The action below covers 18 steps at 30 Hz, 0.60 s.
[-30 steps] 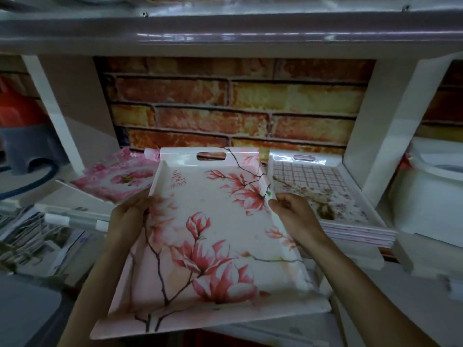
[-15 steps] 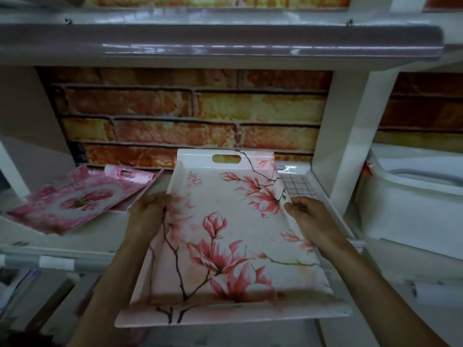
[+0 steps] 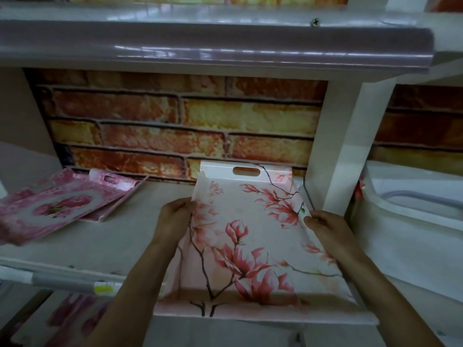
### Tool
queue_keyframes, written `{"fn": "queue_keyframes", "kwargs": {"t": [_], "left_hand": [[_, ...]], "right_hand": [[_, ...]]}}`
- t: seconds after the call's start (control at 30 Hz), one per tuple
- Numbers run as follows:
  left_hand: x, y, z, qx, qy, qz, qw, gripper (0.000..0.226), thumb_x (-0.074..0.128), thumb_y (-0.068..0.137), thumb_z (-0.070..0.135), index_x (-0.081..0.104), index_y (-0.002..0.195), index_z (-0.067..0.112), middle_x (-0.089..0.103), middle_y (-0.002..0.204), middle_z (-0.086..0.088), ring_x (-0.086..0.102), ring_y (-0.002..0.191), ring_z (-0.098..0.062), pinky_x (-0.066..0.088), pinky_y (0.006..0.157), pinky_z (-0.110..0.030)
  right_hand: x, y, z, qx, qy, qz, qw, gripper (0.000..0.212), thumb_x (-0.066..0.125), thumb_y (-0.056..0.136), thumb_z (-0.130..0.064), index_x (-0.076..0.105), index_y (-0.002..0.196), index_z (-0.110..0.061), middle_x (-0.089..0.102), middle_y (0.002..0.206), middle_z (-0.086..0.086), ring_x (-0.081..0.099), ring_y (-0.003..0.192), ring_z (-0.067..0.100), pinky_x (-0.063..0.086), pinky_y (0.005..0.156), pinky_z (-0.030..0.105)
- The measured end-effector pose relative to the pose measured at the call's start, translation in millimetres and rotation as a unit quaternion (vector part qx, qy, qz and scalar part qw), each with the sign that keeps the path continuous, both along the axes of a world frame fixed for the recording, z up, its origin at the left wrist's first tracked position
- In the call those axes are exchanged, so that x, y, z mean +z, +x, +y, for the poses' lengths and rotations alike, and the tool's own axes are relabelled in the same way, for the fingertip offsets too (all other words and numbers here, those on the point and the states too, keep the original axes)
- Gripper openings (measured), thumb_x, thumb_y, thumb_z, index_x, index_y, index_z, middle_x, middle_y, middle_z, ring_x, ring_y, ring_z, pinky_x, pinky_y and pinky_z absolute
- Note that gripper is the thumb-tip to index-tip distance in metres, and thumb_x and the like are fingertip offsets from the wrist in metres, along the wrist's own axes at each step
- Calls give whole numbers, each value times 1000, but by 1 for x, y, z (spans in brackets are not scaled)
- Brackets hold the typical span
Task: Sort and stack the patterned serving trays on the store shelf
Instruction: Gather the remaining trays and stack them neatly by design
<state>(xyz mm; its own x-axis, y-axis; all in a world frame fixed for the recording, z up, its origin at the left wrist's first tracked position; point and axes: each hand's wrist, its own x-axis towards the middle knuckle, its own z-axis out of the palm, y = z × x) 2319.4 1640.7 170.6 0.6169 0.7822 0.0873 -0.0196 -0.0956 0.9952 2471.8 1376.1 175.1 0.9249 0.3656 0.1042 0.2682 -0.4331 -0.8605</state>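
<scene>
A large white tray with pink magnolia flowers (image 3: 253, 236) lies at the right end of the shelf (image 3: 130, 236), its handle cut-out toward the brick-pattern back wall. My left hand (image 3: 175, 216) grips its left rim and my right hand (image 3: 325, 226) grips its right rim. The checked tray stack seen earlier is now hidden beneath it. At the far left of the shelf lie pink rose-pattern trays (image 3: 60, 204), overlapping loosely and tilted.
A white upright post (image 3: 343, 156) bounds the bay on the right, close to the magnolia tray. Beyond it stands a white plastic tub (image 3: 411, 221). The upper shelf edge (image 3: 215, 43) overhangs. More pink trays (image 3: 72, 319) show on the lower level.
Both hands have carried the magnolia tray rightward and deeper onto the shelf, over the checked tray stack, which is now covered. The view has shifted right.
</scene>
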Motion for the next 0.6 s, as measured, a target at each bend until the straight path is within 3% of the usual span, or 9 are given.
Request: {"fn": "queue_keyframes", "kwargs": {"t": [0.17, 0.3, 0.4, 0.47, 0.6], "left_hand": [[-9, 19, -5, 2, -2, 8, 1000, 19, 61, 87, 6, 76, 84, 17, 74, 66, 9, 68, 60, 2, 47, 51, -7], [-15, 31, -3, -7, 22, 31, 999, 17, 62, 87, 8, 76, 87, 18, 70, 65, 18, 65, 60, 9, 44, 51, -3], [-21, 42, -2, -29, 32, 33, 999, 21, 62, 89, 9, 72, 79, 25, 69, 62, 21, 64, 63, 9, 43, 53, -1], [-25, 49, 1, -40, 38, 36, 998, 19, 63, 89, 9, 72, 81, 24, 70, 71, 18, 65, 68, 7, 42, 54, 0], [-33, 64, 9, -58, 41, 33, 997, 13, 65, 87, 10, 75, 85, 18, 72, 78, 13, 66, 73, 5, 46, 66, -10]], "right_hand": [[-3, 16, -4, 7, -12, -13, 1000, 4, 56, 95, -21, 59, 95, -22, 59, 82, -1, 54, 70, 5, 46, 67, 28], [-8, 23, -5, 5, -18, -7, 1000, 5, 55, 96, -19, 59, 98, -20, 57, 80, -5, 50, 70, -1, 40, 61, 23], [-11, 31, -5, -8, -26, -10, 1000, 17, 56, 96, -17, 66, 109, -12, 57, 88, 2, 51, 74, 10, 39, 73, 27], [-13, 37, -4, -26, -41, -12, 999, 25, 57, 95, -16, 66, 114, -2, 57, 91, 7, 51, 81, 17, 38, 80, 31], [-17, 45, -2, -42, -76, -4, 996, 17, 57, 94, -20, 67, 103, -10, 64, 94, 11, 55, 78, 18, 47, 81, 37]]}}
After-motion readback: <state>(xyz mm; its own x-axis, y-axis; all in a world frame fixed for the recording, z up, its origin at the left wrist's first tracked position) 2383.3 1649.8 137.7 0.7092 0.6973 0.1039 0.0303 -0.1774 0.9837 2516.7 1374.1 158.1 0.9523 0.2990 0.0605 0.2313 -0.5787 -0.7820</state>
